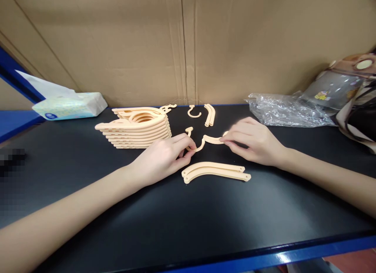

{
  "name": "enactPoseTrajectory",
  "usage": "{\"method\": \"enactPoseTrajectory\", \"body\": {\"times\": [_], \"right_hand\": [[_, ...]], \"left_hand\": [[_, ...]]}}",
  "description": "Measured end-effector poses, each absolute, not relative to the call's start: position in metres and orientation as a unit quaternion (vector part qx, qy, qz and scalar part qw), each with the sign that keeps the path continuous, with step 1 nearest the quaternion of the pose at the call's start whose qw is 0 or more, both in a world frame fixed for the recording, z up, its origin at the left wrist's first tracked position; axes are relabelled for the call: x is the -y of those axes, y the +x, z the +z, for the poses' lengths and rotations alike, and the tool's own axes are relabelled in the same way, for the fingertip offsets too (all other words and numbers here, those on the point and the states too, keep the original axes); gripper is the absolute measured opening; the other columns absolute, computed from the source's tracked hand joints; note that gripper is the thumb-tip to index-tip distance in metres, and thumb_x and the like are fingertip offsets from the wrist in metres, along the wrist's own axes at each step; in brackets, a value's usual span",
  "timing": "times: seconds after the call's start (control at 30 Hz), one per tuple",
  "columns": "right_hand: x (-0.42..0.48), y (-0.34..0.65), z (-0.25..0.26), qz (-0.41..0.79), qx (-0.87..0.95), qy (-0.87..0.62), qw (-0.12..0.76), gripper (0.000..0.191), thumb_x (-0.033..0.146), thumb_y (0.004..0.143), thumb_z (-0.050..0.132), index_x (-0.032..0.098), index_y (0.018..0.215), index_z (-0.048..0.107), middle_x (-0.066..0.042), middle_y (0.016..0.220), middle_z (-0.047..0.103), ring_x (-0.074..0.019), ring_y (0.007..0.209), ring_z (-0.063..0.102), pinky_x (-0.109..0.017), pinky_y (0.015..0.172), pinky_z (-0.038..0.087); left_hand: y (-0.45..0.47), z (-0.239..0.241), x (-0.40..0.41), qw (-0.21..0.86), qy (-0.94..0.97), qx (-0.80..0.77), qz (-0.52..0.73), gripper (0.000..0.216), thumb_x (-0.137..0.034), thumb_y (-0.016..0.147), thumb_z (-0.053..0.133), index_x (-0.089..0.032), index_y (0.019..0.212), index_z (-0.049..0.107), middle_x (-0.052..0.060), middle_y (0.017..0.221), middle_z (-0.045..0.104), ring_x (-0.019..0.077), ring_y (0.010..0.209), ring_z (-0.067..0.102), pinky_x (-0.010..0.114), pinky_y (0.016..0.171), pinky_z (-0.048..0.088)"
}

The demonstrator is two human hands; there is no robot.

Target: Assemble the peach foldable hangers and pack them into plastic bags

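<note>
Brown cardboard [117, 49] backs the table [220, 226] — black-topped, blue-edged.

**Partly covered, cropped or unreadable**

The middle of the hook [200, 146] is covered by the left hand [169, 153], as is the lower right of the hanger stack [132, 136]. One end of the curved piece [212, 140] is hidden by the right hand [252, 141]. Both forearms [73, 202] and the dark bag [366, 112] are cropped by frame edges. At far left, a patch [11, 163] is obscured by pixelation. The emblem [50, 116] cannot be read.

Passable across the near table [205, 222]; blocked left by stacked hangers [135, 126], far right by crumpled plastic [282, 110], at far edge by cardboard [132, 49].
</note>
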State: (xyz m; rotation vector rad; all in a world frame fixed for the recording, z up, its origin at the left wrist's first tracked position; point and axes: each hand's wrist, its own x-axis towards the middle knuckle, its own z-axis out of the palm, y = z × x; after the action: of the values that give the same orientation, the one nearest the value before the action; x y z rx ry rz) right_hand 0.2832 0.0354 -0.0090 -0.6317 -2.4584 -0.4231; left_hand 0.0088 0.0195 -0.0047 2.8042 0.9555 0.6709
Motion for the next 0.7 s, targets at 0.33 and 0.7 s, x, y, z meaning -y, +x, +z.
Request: {"method": "enactPoseTrajectory", "body": {"times": [0.33,0.7], "right_hand": [[-0.032,0.279,-0.008,-0.145,0.912,-0.234,0.305,0.015,0.013,0.091,0.055,0.014,0.100,0.068,-0.008,0.089,0.071,-0.0181,0.081,0.064,-0.035,0.078,0.047],[-0.021,0.272,0.001,-0.117,0.931,-0.228,0.259,0.039,0.042,0.093,0.055,0.012,0.118,0.062,-0.012,0.109,0.070,-0.0229,0.098,0.062,-0.041,0.089,0.044]], "left_hand": [[0.009,0.002,-0.014,-0.023,0.931,-0.239,0.274,0.011,-0.016,0.095,0.049,-0.015,0.102,0.058,0.004,0.099,0.068,0.0126,0.083,0.066,0.021,0.072,0.050],[0.014,0.008,-0.004,-0.132,0.915,-0.197,0.325,0.010,-0.012,0.092,0.056,-0.014,0.102,0.057,0.006,0.101,0.071,0.0120,0.086,0.069,0.019,0.074,0.052]]}}
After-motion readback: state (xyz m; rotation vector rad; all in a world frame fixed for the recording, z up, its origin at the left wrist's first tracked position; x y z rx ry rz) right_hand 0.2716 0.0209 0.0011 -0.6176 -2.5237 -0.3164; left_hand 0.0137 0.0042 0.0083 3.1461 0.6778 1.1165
